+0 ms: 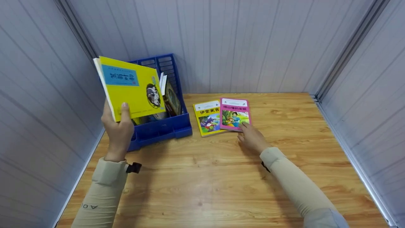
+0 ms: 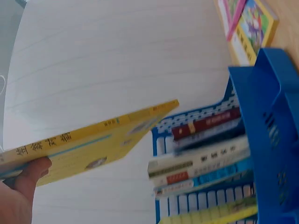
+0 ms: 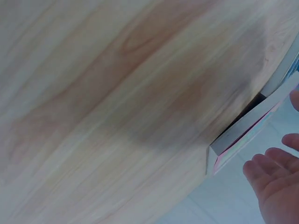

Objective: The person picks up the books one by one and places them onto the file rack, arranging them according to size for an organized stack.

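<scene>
"Holding what, on the left of the frame?"

"Yellow book with a blue title panel (image 1: 126, 96), clamped between thumb and fingers of the left hand (image 1: 118, 131) at its lower left corner, raised in front of the blue book rack (image 1: 161, 127)"

"And the right hand (image 1: 253, 138)?"

"Right of centre, a fingertip on the lower right corner of the pink Anne of Green Gables book (image 1: 232, 115); I cannot tell whether the thumb has closed under it. That book overlaps the yellow Aesop's Fables book (image 1: 206, 119), on the wooden tabletop (image 1: 196, 186)"

"Any trouble there?"

"Perhaps: a sideways push could slide 1 cover off the other, since nothing appears to lock the 2 together"

"And the raised book?"

"Gripped near just 1 corner, it may droop or twist if the thumb eases. Lowered at that slant, it could snag the rack or knock the dark book (image 1: 172, 100) inside"
</scene>
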### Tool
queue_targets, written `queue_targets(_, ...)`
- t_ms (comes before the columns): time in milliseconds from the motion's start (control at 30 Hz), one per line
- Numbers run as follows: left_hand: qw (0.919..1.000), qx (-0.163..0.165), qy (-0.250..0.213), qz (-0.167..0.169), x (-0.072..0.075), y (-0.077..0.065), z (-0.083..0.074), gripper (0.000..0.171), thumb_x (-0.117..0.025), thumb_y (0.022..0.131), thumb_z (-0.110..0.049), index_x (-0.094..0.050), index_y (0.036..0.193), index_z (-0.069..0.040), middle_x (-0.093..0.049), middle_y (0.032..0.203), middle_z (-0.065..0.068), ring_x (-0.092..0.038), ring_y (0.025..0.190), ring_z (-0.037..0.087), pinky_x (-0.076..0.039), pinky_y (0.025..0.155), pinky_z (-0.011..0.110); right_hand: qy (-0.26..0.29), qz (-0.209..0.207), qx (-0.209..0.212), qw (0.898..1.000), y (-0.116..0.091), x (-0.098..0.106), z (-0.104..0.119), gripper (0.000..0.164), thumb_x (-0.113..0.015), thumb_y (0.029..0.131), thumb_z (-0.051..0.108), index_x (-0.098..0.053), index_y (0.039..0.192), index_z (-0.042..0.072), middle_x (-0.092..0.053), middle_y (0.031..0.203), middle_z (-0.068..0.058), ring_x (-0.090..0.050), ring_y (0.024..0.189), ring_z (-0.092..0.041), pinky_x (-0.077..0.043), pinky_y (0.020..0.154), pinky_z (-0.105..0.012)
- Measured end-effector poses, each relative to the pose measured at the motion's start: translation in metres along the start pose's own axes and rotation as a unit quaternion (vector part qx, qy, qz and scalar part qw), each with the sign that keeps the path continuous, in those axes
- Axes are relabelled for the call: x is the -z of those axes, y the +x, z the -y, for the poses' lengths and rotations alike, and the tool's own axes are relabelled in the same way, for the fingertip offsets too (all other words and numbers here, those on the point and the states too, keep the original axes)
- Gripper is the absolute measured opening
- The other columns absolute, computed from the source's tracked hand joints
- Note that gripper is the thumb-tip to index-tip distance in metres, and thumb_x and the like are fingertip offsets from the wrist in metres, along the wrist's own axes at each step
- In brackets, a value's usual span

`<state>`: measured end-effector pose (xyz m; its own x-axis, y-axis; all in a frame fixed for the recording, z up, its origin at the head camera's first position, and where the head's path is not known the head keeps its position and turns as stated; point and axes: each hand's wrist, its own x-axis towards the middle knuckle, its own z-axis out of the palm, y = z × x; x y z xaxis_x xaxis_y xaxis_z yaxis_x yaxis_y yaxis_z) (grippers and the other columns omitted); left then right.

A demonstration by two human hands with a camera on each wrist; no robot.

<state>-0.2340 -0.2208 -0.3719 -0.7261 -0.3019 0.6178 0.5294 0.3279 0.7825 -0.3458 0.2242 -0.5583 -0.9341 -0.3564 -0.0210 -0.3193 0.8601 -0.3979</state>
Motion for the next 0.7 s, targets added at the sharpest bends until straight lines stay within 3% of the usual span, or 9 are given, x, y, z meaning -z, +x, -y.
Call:
queue_targets(133,0.9990,-0.013,0.034,-0.026,0.008,0.004,0.001,0.048,-0.048,0.114,-0.014,-0.049,0.161,-0.014,-0.070,0.145,0.004,-0.072,0.122,0.018,-0.062,0.099,0.025,0.012,0.033,-0.016,0.999,0.005,-0.005,-0.003,0.063,-0.058,0.113,0.020,-0.035,0.167,-0.002,-0.030,0.173,-0.032,-0.031,0.161,-0.051,-0.029,0.131,-0.063)
queue_targets(267,0.9965,-0.019,0.057,-0.059,0.015,0.007,0.003,0.047,-0.049,0.113,-0.014,-0.051,0.159,-0.011,-0.072,0.142,0.007,-0.072,0.118,0.016,-0.061,0.097,0.024,0.021,0.053,-0.031,0.998,0.006,-0.012,-0.007,0.063,-0.055,0.114,0.020,-0.032,0.168,-0.003,-0.027,0.174,-0.032,-0.028,0.163,-0.049,-0.027,0.133,-0.061)
queue_targets(400,0.9957,-0.014,0.042,-0.082,0.021,0.009,0.000,0.043,-0.052,0.111,-0.013,-0.056,0.154,-0.008,-0.074,0.137,0.009,-0.074,0.113,0.016,-0.062,0.094,0.023,0.012,0.052,-0.019,0.998,0.006,-0.017,-0.009,0.060,-0.051,0.114,0.021,-0.035,0.166,-0.006,-0.030,0.173,-0.034,-0.030,0.162,-0.050,-0.028,0.132,-0.060)
queue_targets(533,0.9952,-0.010,0.012,-0.096,0.026,0.013,-0.007,0.042,-0.054,0.111,-0.013,-0.058,0.152,-0.011,-0.074,0.139,0.006,-0.073,0.117,0.018,-0.061,0.099,0.026,0.004,0.046,-0.007,0.999,0.008,-0.017,-0.008,0.057,-0.050,0.115,0.019,-0.038,0.164,-0.007,-0.033,0.170,-0.036,-0.033,0.160,-0.052,-0.030,0.131,-0.061)
queue_targets(700,0.9928,-0.035,0.021,-0.112,0.031,0.020,-0.013,0.042,-0.052,0.111,-0.012,-0.057,0.153,-0.009,-0.072,0.140,0.008,-0.073,0.120,0.021,-0.061,0.102,0.027,-0.001,0.055,-0.011,0.998,0.010,-0.014,-0.007,0.057,-0.050,0.115,0.019,-0.038,0.165,-0.005,-0.033,0.171,-0.034,-0.033,0.160,-0.051,-0.030,0.131,-0.061)
